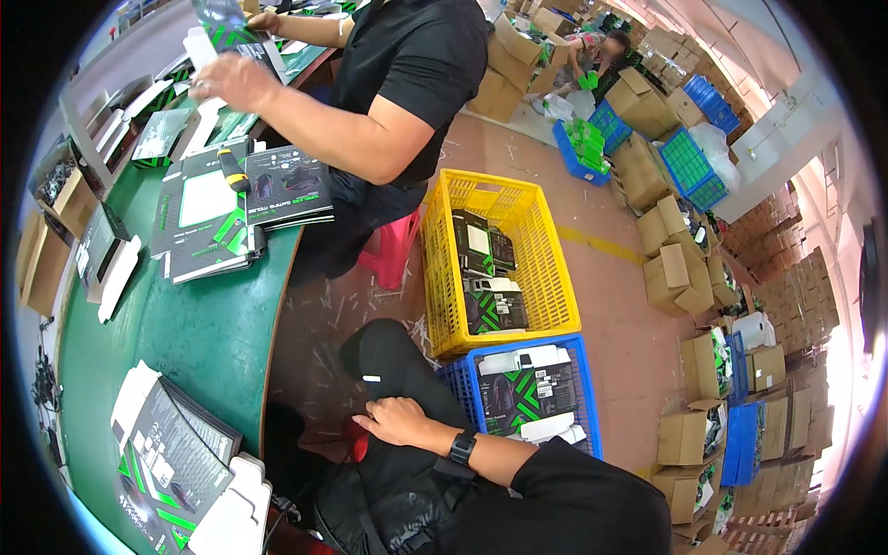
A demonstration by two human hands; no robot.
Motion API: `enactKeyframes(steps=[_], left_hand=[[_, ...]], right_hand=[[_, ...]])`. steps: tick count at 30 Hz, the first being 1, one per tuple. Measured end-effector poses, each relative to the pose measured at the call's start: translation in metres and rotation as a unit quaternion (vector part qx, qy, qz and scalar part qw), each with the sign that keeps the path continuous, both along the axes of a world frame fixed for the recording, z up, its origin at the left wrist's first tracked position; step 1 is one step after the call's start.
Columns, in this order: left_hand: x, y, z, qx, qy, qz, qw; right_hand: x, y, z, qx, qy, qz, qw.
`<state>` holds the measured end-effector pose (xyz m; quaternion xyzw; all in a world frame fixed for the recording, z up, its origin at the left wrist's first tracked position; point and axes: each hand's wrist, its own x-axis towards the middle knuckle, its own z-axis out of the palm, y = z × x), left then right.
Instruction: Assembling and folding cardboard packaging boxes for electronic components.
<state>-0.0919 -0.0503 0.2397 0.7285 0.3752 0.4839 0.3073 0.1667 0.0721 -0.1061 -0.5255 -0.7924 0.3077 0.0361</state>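
Observation:
My right hand (400, 422), with a dark watch on its wrist, lies on the thigh of my black trousers (398, 370). Its fingers are loosely stretched out and nothing shows in them. My left hand is out of view. To the left, on the green table (199, 347), rests a flattened black, white and green printed carton (171, 453) with white flaps. Close to my right forearm stands a blue crate (588, 393) holding black and green printed cartons (532, 393).
A co-worker in black (398, 83) handles a carton (227, 37). On the table, a yellow-black cutter (233, 171) lies on stacked printed sheets (199, 208). A yellow crate (555, 287), a pink stool (393, 250) and brown boxes (680, 277) stand on the floor. Another person (597, 55) is farther back.

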Motion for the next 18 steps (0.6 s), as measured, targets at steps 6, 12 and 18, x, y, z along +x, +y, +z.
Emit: enactKeyframes(steps=[6,12,18], left_hand=[[0.000,-0.006,0.004,-0.005,-0.007,-0.006,1.000],[-0.005,-0.014,0.009,-0.002,0.001,-0.002,1.000],[-0.048,-0.026,0.001,-0.007,0.026,0.051,0.998]], right_hand=[[-0.001,0.001,0.004,0.003,-0.007,0.009,1.000],[-0.004,0.001,0.007,0.009,0.002,0.008,1.000],[0.007,0.003,0.006,-0.026,0.000,-0.005,1.000]])
